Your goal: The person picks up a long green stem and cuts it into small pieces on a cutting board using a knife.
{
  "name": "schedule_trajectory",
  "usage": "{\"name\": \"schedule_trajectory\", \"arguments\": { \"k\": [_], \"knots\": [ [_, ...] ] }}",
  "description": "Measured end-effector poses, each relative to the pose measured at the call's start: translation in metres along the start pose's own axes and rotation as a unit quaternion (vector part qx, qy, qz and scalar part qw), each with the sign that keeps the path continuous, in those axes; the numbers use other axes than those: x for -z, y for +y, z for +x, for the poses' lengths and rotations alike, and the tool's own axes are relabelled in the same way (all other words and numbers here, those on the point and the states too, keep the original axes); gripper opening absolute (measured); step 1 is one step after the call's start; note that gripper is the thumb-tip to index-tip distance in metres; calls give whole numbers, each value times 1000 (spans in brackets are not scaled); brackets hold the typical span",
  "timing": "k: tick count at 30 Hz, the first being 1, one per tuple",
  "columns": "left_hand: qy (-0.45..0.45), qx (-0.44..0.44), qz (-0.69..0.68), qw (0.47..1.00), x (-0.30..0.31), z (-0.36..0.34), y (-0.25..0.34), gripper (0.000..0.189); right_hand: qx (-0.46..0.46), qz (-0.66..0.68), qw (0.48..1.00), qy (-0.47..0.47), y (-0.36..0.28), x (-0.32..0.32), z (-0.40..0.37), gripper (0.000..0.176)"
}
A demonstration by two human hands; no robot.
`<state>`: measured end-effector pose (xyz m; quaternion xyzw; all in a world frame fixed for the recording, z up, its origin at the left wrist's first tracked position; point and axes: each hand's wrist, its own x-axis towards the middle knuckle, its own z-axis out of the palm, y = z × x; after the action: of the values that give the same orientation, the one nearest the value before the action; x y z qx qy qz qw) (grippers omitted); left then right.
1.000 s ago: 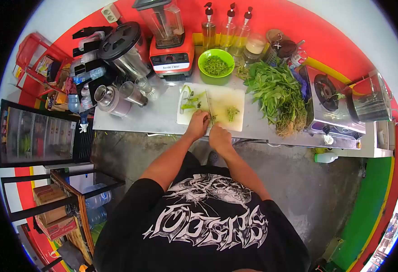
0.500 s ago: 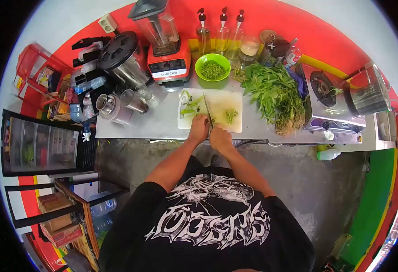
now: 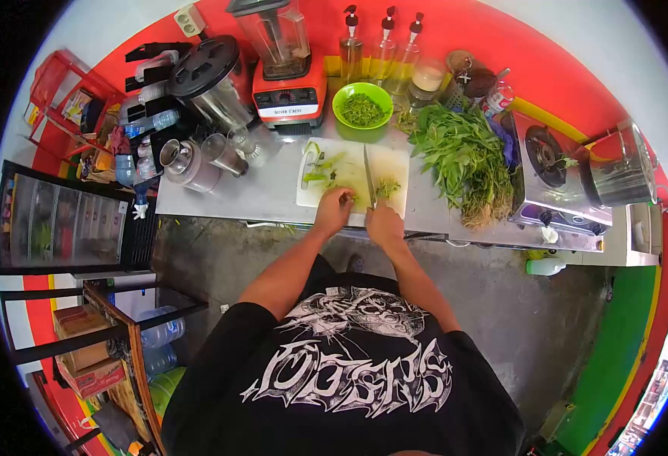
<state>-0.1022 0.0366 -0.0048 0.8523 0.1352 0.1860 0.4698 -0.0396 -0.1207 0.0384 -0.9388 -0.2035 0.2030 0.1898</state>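
Note:
A knife [image 3: 369,173] is gripped in my right hand [image 3: 384,223], its blade pointing away from me over the white cutting board [image 3: 396,158]. My left hand [image 3: 335,208] rests at the board's near edge with its fingers curled together; what they hold, if anything, is too small to tell. Green stalk pieces [image 3: 320,169] lie on the board's left part. To the right of the blade sits a small heap of chopped greens [image 3: 387,187]. Behind the board stands a green bowl [image 3: 386,101] with finely chopped greens inside.
A large leafy bunch [image 3: 459,152] lies right of the board, beside a gas stove [image 3: 535,182]. A red blender [image 3: 288,99], pump bottles [image 3: 350,53] and a jar [image 3: 425,82] stand behind. Metal and clear vessels [image 3: 189,163] occupy the counter's left side.
My hands have moved apart. The knife and my right hand have shifted right, toward the small chopped heap. The camera view has also shifted slightly.

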Motion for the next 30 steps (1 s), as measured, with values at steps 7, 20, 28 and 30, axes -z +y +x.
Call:
{"name": "schedule_trajectory", "arguments": {
  "k": [7,20,28,30],
  "knots": [
    [-9,0,18,1000,1,4,10,12,50,26,998,-10,-24,3,-7,42],
    [4,5,30,1000,-5,5,-2,6,44,-82,994,-48,-32,-17,0,33],
    [-2,24,-38,999,8,1,-4,21,77,-100,988,-87,-39,18,3,30],
    [-4,27,-40,999,10,0,-7,21,34,-84,991,-94,-37,14,2,29]
  ]
}}
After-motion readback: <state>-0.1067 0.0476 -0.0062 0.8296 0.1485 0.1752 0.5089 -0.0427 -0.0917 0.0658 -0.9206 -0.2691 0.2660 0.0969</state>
